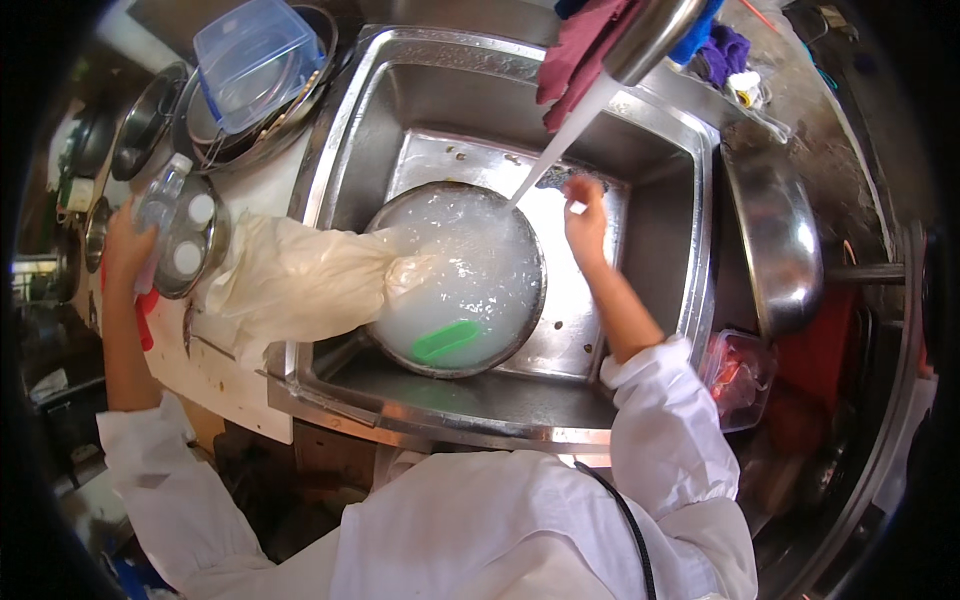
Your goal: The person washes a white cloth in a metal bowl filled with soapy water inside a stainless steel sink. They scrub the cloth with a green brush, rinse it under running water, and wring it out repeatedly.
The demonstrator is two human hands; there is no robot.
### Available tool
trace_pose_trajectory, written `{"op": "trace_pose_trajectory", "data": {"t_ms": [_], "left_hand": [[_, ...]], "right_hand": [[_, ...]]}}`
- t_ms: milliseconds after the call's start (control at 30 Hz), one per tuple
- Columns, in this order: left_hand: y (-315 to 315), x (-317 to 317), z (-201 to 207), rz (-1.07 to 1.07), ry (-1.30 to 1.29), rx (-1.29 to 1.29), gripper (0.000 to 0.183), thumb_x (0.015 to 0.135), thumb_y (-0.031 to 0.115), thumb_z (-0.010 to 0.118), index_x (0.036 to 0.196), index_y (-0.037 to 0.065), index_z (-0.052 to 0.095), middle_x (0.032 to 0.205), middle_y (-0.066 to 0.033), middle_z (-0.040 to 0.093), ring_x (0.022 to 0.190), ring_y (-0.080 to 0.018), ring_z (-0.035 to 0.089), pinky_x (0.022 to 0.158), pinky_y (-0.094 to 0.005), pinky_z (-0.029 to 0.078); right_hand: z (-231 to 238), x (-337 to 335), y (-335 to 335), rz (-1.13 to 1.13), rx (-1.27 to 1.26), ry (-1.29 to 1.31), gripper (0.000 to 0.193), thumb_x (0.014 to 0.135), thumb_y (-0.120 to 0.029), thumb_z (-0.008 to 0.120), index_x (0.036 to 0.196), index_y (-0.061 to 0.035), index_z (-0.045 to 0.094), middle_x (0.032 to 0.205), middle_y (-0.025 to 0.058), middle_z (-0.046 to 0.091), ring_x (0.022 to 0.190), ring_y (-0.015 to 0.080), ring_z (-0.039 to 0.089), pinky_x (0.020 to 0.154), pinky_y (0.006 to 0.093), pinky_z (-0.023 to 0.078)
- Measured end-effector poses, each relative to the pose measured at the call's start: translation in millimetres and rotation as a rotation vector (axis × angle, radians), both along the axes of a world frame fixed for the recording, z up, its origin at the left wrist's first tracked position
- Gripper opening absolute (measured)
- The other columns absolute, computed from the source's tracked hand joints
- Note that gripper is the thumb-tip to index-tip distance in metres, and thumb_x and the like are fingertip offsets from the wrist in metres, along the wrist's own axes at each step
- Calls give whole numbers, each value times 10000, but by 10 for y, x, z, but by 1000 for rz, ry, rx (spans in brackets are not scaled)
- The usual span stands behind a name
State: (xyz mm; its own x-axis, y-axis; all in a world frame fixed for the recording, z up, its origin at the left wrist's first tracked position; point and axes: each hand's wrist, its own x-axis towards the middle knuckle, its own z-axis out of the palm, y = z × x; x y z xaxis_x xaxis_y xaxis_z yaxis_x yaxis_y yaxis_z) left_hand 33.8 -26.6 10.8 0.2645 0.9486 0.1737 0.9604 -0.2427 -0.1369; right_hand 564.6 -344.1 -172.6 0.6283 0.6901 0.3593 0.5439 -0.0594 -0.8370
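Observation:
At the far left, my left hand [128,240] is closed round a clear plastic bottle [163,200], above a metal bowl [212,252] with round white things in it. My right hand [587,220] is raised over the sink [597,340], to the right of the running water [565,140]. Its fingers are loosely curled, a bright gap shows by the thumb, and I see nothing held. The stream falls into a round basin [542,285] of cloudy water, where a green oblong thing [446,342] lies. A cream cloth [300,280] trails from the counter into the basin.
A metal faucet [655,40] reaches over the sink, with maroon cloth [580,60] beside it. Stacked pans with a clear plastic container [260,60] stand back left. A large steel bowl [775,235] leans right of the sink, above a clear tub [738,380] of reddish items.

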Motion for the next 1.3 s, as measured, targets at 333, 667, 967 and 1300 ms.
{"op": "trace_pose_trajectory", "data": {"t_ms": [333,667,967,1300], "left_hand": [[-1404,1275,391,-620,-335,115,275,743,33,587,1017,41,562,1026,-133,560,958,-282,540,829,-338,422],[-2503,1627,-419,-688,-205,-633,249,693,57,589,941,39,580,895,-136,574,840,-308,551,730,-387,452],[-3151,1465,-525,-709,-387,-748,221,687,65,582,905,30,574,790,-107,562,736,-278,561,650,-365,467],[-2679,519,-481,53,-347,-204,175,733,55,500,886,57,584,836,-142,596,788,-312,569,673,-388,461]], "right_hand": [[1125,1639,1097,259,-205,208,366,589,-89,532,951,-39,538,919,62,538,870,187,440,830,308,307],[-87,-914,-247,531,-688,110,224,712,-72,500,927,-59,563,780,172,597,752,338,577,691,411,458],[-679,-1594,-715,979,-1188,-58,488,653,-256,617,1080,-42,515,1033,191,553,990,316,524,849,388,418],[-873,-1205,-770,759,-1132,-318,486,605,-217,648,1007,21,513,881,197,595,867,337,572,772,389,458]]}}
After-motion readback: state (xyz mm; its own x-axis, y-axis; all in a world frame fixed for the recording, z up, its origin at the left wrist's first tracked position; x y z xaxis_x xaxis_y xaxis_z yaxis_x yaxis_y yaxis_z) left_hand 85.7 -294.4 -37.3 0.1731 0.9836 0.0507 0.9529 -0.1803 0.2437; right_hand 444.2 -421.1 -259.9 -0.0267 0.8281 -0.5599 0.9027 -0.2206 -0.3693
